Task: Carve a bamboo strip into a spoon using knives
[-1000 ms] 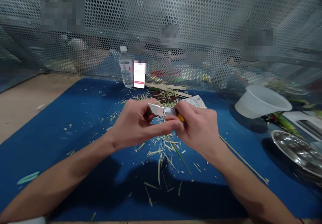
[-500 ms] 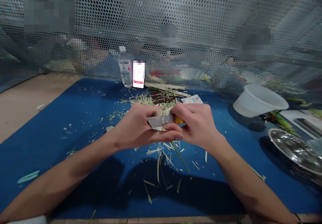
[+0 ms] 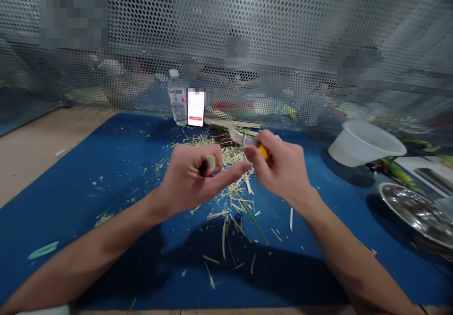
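Your left hand (image 3: 187, 183) pinches a stalk stub (image 3: 209, 164). Your right hand (image 3: 283, 171) keeps its grip clamped on the knife (image 3: 247, 141) (yellow handle), apart from the stub.

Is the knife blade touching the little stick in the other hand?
No, the knife in the right hand is held apart from the short stick pinched in the left hand.

Perf. metal screen (image 3: 283, 12), blue mat (image 3: 106, 164), wood tabletop (image 3: 28, 149)

Yellow-handled knife (image 3: 244, 140), blade pointing up-left — short stalk stub (image 3: 209, 164), held
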A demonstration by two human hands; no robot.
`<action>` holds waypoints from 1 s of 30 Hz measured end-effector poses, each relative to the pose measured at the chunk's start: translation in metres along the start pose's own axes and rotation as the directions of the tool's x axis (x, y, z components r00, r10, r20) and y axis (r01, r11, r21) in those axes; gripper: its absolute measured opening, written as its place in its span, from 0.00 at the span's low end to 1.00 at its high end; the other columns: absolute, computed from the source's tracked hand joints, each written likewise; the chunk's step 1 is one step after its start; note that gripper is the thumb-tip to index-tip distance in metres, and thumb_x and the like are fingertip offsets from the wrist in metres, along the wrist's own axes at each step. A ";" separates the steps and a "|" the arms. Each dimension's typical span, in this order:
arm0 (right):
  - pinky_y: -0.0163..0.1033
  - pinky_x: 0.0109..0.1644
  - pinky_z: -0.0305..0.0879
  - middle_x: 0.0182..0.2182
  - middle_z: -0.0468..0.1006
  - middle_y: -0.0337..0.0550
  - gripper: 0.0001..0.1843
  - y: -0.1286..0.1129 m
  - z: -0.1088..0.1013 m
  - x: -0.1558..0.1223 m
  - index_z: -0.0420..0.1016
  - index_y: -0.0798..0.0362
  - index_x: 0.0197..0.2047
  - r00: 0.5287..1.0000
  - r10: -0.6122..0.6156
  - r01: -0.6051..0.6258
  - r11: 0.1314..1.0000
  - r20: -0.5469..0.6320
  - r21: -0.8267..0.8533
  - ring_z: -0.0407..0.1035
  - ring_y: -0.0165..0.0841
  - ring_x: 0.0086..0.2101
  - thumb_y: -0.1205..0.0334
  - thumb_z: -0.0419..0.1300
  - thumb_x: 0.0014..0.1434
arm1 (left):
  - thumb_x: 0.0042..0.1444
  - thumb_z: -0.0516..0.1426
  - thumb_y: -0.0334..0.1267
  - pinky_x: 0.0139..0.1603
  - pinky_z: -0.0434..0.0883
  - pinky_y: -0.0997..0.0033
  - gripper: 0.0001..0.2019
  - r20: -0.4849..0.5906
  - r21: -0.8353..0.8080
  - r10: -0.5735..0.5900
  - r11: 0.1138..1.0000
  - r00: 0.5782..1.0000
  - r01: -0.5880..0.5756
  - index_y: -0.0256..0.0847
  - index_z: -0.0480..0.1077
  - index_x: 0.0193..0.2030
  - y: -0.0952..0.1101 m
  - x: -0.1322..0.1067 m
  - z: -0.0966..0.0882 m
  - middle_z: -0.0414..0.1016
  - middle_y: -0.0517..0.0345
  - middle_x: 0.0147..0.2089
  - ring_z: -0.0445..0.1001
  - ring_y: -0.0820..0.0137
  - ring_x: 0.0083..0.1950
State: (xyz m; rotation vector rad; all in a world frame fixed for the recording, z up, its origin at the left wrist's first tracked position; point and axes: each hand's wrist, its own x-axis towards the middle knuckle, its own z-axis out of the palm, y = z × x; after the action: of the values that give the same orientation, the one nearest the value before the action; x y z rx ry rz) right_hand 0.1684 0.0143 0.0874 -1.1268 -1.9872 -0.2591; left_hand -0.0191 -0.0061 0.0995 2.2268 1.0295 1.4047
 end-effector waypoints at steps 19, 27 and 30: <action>0.35 0.31 0.62 0.37 0.64 0.38 0.11 0.015 0.007 0.000 0.59 0.49 0.50 0.979 0.106 -0.192 0.755 0.172 0.627 0.61 0.26 0.30 0.55 0.52 0.66 | 0.68 0.46 0.40 0.28 0.62 0.75 0.11 0.330 -0.030 -0.122 0.990 0.936 0.139 0.38 0.65 0.40 -0.009 0.017 -0.016 0.67 0.60 0.30 0.63 0.77 0.27; 0.37 0.29 0.56 0.28 0.62 0.34 0.20 0.015 0.009 -0.001 0.61 0.45 0.60 0.937 0.080 -0.300 0.687 0.341 0.662 0.58 0.28 0.26 0.49 0.46 0.69 | 0.66 0.50 0.42 0.28 0.64 0.76 0.11 0.310 -0.101 -0.202 0.965 0.929 0.243 0.39 0.70 0.41 -0.014 0.017 -0.014 0.70 0.60 0.30 0.65 0.77 0.28; 0.37 0.27 0.53 0.25 0.61 0.34 0.21 0.018 0.010 -0.004 0.69 0.48 0.52 0.946 0.055 -0.257 0.725 0.318 0.640 0.55 0.27 0.24 0.46 0.44 0.69 | 0.67 0.49 0.42 0.27 0.63 0.76 0.10 0.301 -0.146 -0.209 0.954 0.930 0.262 0.40 0.68 0.44 -0.015 0.016 -0.014 0.69 0.61 0.30 0.64 0.78 0.27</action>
State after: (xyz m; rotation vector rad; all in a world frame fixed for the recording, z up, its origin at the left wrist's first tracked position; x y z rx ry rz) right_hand 0.1781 0.0278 0.0747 -0.8566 -1.9427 0.7163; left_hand -0.0331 0.0136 0.1074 2.0171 0.9856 1.0006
